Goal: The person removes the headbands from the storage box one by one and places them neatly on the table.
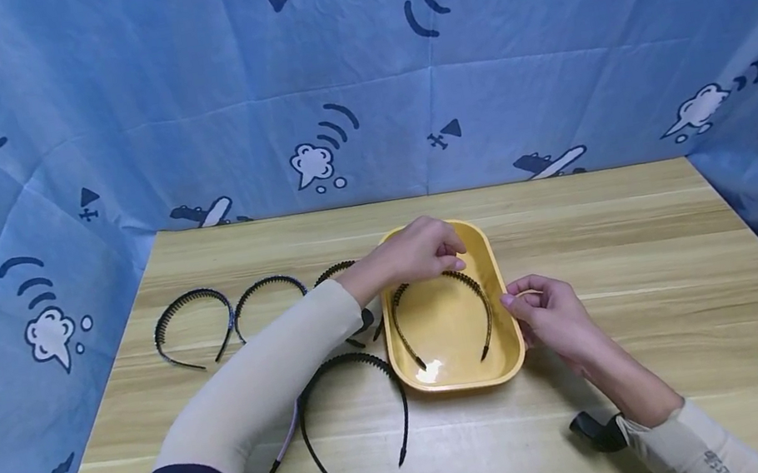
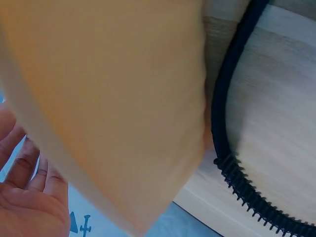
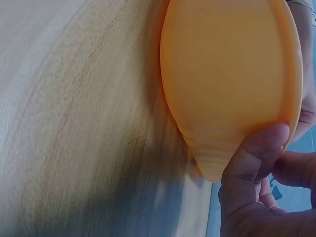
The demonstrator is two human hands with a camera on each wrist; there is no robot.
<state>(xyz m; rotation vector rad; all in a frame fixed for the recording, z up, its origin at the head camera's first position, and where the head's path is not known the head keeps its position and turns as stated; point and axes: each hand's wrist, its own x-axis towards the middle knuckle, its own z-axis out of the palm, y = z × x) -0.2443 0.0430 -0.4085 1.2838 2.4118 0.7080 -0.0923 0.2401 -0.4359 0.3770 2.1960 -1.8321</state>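
Observation:
A yellow tray (image 1: 454, 383) stands on the table with a dark toothed headband (image 1: 486, 309) inside it. My left hand (image 1: 420, 250) hovers over the tray, just above the top of that headband. Its fingers look loosely bent, and in the left wrist view the palm (image 2: 34, 207) shows beyond the tray wall with nothing visible in it. At the tray's right side, my right hand (image 1: 558, 323) pinches the rim. The right wrist view shows the thumb (image 3: 266, 140) on the tray's outer wall and the fingers at the rim.
Left of the tray lie more headbands: a black one (image 1: 406, 413) in front, a toothed one (image 1: 187, 296) farthest left, another (image 1: 268, 280) beside it. Others, one with a lilac arm (image 1: 289, 438), are partly hidden under my left forearm. A blue patterned curtain (image 1: 349, 64) hangs behind the table (image 1: 642, 258).

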